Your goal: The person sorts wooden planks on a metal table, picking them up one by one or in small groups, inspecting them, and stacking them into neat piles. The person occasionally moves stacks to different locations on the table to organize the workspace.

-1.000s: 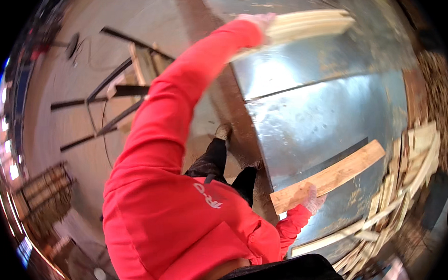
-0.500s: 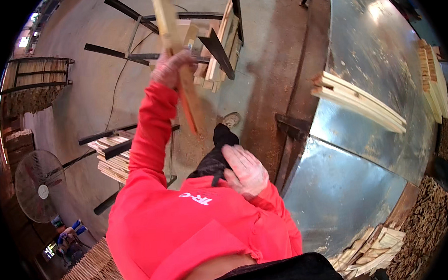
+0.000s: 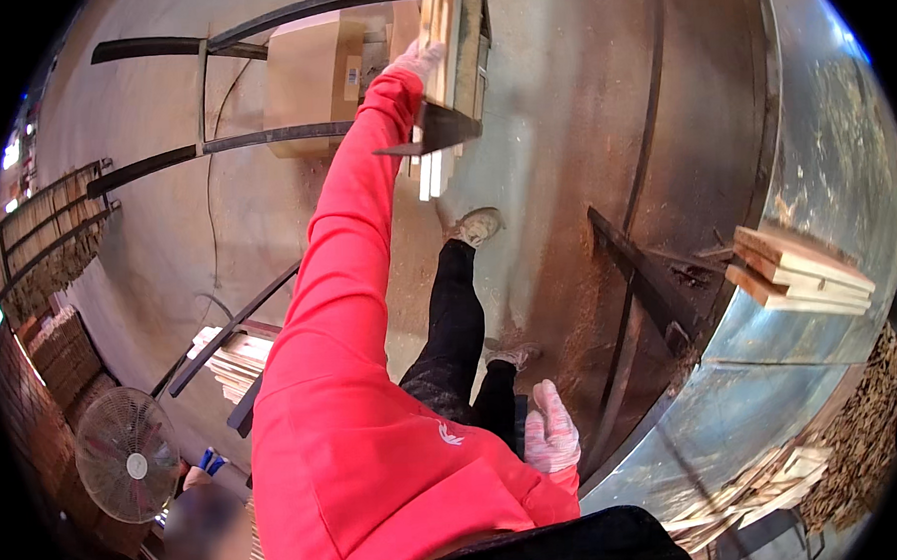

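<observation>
My left hand [image 3: 414, 61], in a pale work glove, reaches far forward with its fingers closed round the side of a wooden board [image 3: 441, 30]. That board stands on edge against other boards on a black metal rack [image 3: 282, 135]. Part of the grip is hidden behind the board and the red sleeve. My right hand [image 3: 551, 431], gloved too, hangs low near my thigh with fingers stretched out and nothing in it.
Right of me runs a metal-topped table [image 3: 762, 351] with a short stack of boards [image 3: 804, 272]. A cardboard box [image 3: 309, 76] sits by the rack. Another board stack [image 3: 234, 361], a fan [image 3: 128, 454] and a blurred person [image 3: 207, 536] are at left.
My left hand has carried the board forward and right, down to the boards on the rack. I have stepped nearer the rack. My right hand has moved away from my leg.
</observation>
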The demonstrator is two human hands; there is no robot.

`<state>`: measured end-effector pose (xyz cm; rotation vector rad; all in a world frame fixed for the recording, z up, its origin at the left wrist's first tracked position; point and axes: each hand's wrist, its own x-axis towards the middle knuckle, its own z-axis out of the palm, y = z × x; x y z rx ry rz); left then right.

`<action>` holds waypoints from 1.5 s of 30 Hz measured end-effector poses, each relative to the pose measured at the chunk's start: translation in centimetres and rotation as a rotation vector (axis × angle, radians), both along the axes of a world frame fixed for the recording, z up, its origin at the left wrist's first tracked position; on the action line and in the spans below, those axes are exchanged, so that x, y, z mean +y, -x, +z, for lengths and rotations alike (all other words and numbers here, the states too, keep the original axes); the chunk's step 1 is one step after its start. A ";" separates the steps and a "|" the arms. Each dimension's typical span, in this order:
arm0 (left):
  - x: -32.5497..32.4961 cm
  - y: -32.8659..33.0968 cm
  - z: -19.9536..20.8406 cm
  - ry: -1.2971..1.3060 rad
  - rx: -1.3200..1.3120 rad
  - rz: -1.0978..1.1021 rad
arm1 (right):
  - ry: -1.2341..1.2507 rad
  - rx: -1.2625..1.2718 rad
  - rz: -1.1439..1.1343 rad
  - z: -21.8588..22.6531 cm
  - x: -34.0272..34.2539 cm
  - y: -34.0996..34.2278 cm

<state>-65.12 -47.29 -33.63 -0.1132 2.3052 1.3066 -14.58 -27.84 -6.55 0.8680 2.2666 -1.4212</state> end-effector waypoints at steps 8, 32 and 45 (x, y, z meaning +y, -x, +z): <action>-3.6 -10.4 7.5 0.058 0.333 0.031 | -0.772 -0.245 -0.708 6.1 8.9 -23.9; 41.1 -99.9 36.2 -0.434 0.802 -2.007 | 1.061 1.451 -1.442 7.5 9.1 -74.2; 47.8 -100.6 34.1 -0.093 -0.776 -1.317 | 0.842 0.970 -1.511 7.4 16.6 -65.6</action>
